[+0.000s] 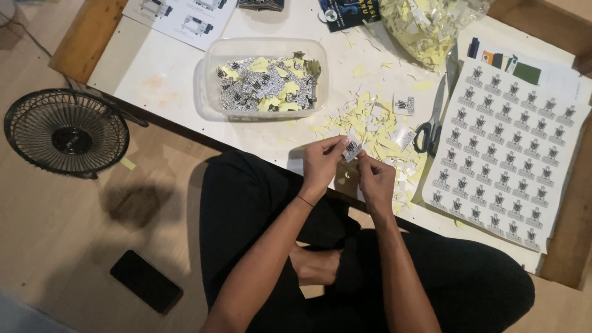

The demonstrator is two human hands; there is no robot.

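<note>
Near the surface's front edge, your left hand and right hand pinch a small sticker between fingers; it looks light, flimsy, so grip its edges.

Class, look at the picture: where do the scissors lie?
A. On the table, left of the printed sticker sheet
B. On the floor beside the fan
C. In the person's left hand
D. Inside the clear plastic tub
A: the scissors lie on the table, just left of the sticker sheet, with neither hand touching them.

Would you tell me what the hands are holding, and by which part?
Both hands, left hand and right hand, pinch one small printed sticker by its opposite edges, between fingertips.
</note>
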